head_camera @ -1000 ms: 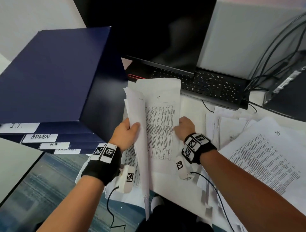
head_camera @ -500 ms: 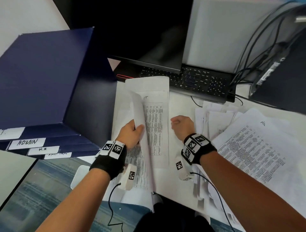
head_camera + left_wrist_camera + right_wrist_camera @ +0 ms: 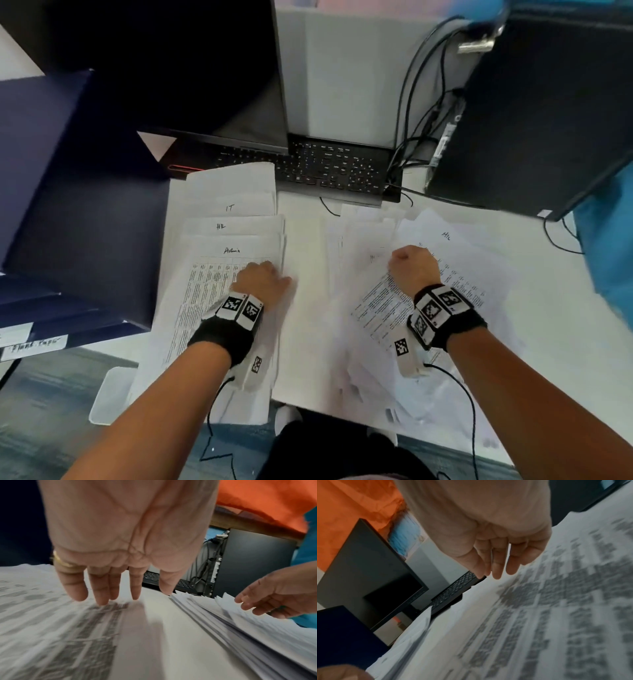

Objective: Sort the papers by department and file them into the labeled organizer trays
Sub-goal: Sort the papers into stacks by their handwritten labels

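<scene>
left hand (image 3: 263, 279) flat, fingers straight on Admin sheet (image 3: 219, 274) | right hand (image 3: 412, 265) relaxed, empty, over loose pile (image 3: 455, 274) | earlier lifted sheet now laid down | HR, IT sheets beyond | organizer trays (image 3: 65, 192) far left
</scene>
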Demonstrator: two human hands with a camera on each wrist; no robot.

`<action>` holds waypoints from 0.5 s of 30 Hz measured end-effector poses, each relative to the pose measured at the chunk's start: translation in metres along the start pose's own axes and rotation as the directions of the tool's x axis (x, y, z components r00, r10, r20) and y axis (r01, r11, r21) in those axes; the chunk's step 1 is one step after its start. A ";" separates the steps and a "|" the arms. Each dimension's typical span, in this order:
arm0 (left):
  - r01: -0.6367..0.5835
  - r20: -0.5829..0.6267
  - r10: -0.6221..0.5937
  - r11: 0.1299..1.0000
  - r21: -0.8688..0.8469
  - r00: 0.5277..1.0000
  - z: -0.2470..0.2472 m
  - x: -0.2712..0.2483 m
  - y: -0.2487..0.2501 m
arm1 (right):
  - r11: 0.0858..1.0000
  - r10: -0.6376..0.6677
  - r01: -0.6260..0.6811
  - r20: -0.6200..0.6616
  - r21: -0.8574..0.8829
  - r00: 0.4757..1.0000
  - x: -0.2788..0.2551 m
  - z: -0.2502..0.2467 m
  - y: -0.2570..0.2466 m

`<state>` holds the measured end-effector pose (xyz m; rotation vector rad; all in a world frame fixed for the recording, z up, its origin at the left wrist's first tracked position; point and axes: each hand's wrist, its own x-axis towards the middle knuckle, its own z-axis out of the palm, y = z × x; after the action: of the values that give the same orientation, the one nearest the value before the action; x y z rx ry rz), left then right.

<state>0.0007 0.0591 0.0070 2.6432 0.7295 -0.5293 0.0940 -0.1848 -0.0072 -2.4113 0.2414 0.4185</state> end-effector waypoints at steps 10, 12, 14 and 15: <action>-0.196 0.199 0.243 0.954 -0.227 0.949 0.053 -0.029 0.093 | 0.991 -0.082 0.115 0.355 -0.073 0.931 0.002 -0.042 0.060; -0.248 0.140 0.291 0.933 -0.261 0.946 0.060 -0.032 0.095 | 0.998 -0.041 0.050 0.248 -0.032 0.968 0.009 -0.049 0.073; -0.344 0.021 0.379 0.861 -0.375 0.925 0.066 -0.036 0.092 | 0.994 0.061 -0.053 0.078 -0.095 0.995 0.015 -0.058 0.086; -0.399 -0.030 0.428 0.814 -0.423 0.903 0.068 -0.041 0.091 | 0.983 0.133 -0.134 -0.011 -0.129 0.991 0.017 -0.063 0.093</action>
<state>-0.0001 -0.0598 -0.0141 2.2605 0.1928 -0.2903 0.0988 -0.2972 -0.0224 -2.5312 0.3898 0.5054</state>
